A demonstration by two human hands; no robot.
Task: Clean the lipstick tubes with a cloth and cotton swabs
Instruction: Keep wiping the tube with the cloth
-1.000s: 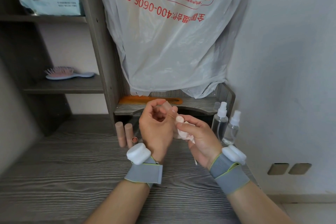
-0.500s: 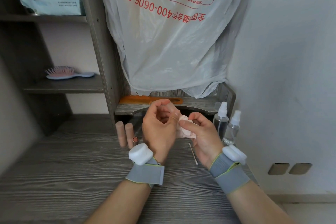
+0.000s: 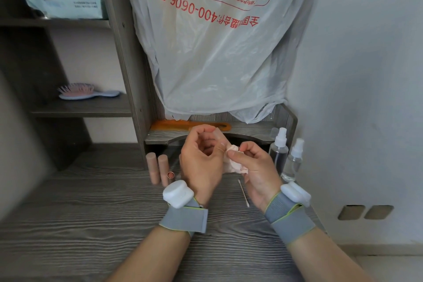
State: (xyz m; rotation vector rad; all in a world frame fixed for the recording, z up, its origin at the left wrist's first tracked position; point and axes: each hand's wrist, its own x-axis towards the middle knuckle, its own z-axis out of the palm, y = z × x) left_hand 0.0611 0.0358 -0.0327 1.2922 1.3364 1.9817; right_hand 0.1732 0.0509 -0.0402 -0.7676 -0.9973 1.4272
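My left hand [image 3: 201, 160] grips a pale pink lipstick tube [image 3: 220, 138], tilted with its top toward the shelf. My right hand [image 3: 254, 167] pinches a crumpled white cloth [image 3: 234, 162] and presses it against the tube's lower side. Two more pink lipstick tubes [image 3: 158, 168] stand upright on the desk to the left of my left hand, with a small open lipstick piece [image 3: 170, 174] lying beside them. A cotton swab [image 3: 243, 193] lies on the desk between my wrists.
Two clear spray bottles [image 3: 278, 154] stand at the right by the wall. An orange comb [image 3: 183, 125] lies on the low shelf under a hanging plastic bag [image 3: 217, 41]. A hairbrush [image 3: 87, 92] and a tissue pack [image 3: 66, 3] sit on the left shelves.
My right hand has slid the cloth along the tube and moved slightly right, uncovering the cotton swab on the desk. My left hand keeps its grip on the tube.
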